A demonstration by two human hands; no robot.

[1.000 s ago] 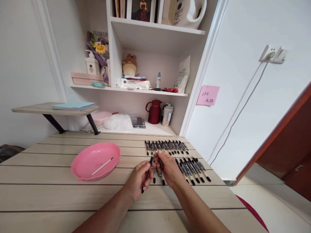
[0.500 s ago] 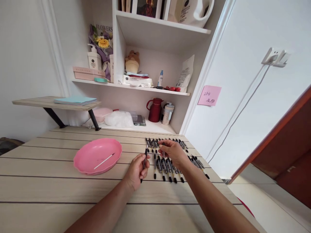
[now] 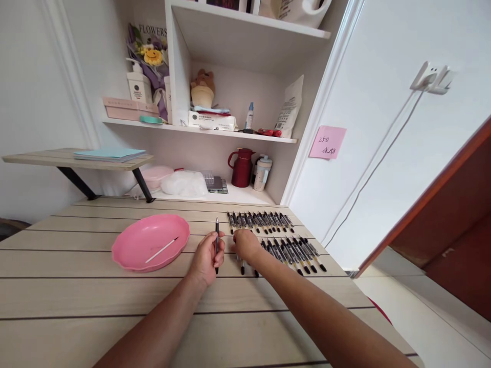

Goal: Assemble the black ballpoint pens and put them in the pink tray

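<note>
Head view takes in a pale plank-topped table (image 3: 95,296), dark lines running across it, with a pink scallop-edged dish (image 3: 128,243) lying to the person's left. Over on the right I can see two lines of pens laid side by side: the far row (image 3: 261,221) and the near row (image 3: 295,254), their barrels clear and dark, black at the ends, some showing a yellowish bit low down. Between dish and rows, the left hand (image 3: 206,256) is closed around one dark pen (image 3: 217,242), held nearly upright above the table, its silvery tip pointing up past the fingers. Well apart from the dish, the right hand (image 3: 247,245) is curled, back upward, over the left end of the near row; its fingertips are hidden, so I can't tell whether it grips anything. Thinnest of all, a white stick (image 3: 161,250) with a dark tip lies slantwise in the dish.
</note>
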